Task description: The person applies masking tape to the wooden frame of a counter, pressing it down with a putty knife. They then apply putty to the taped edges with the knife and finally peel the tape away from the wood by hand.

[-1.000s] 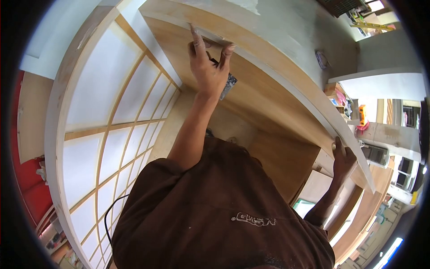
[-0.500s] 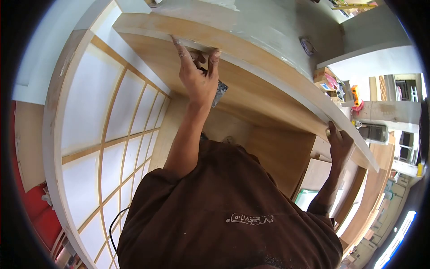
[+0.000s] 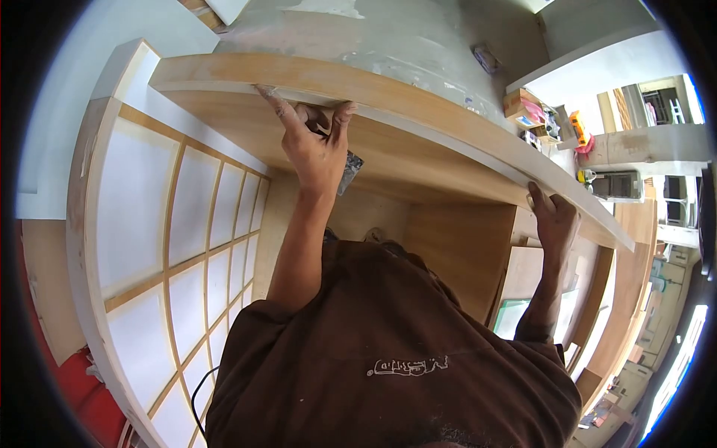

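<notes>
A long wooden board point(image 3: 388, 93) with a pale edge runs across the upper part of the head view. Along its left stretch my left hand point(image 3: 317, 145) has its index finger and thumb touching the edge, while the other fingers curl inward. A flat, dark speckled piece like a scraper blade point(image 3: 350, 173) sticks out from beneath that hand, apparently held in the curled fingers; its handle is hidden. Farther right my right hand point(image 3: 556, 222) is closed around the same board's edge, fingertips partly out of sight.
A grid-like wooden lattice panel point(image 3: 173, 280) with white panes stands on the left. Under the board are wooden panels point(image 3: 459, 250). Boxes and small items point(image 3: 534, 112) lie at the upper right on the grey floor point(image 3: 418, 45). Red material point(image 3: 82, 396) shows at lower left.
The view has shifted, so the board and both hands sit a little farther left. Both hands stay on the board's edge in nearly the same grip.
</notes>
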The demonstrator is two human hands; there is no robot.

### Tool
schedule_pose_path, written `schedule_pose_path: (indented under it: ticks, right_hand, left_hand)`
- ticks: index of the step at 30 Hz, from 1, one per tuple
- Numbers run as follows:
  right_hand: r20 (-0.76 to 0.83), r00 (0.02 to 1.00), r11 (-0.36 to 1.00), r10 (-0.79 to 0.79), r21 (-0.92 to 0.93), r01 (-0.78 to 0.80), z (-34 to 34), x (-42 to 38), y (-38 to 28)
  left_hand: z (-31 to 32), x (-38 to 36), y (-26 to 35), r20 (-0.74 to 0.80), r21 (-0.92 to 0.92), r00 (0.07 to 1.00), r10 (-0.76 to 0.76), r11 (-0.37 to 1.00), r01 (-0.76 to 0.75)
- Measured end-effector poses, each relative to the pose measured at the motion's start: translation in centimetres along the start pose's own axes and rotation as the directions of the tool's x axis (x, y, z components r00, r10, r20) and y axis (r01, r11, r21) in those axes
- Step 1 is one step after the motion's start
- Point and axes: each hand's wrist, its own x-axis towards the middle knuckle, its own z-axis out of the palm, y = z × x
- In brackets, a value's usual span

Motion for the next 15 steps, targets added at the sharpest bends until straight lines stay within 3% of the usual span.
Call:
schedule_pose_path:
  ticks: [15]
  right_hand:
    - [-0.016,1.000,0.995,0.004,0.100,-0.002,0.8,0.2,1.2]
  left_hand:
    - [1.2,-1.6,1.9,0.103,0.013,0.993,-0.051,0.999,0.050]
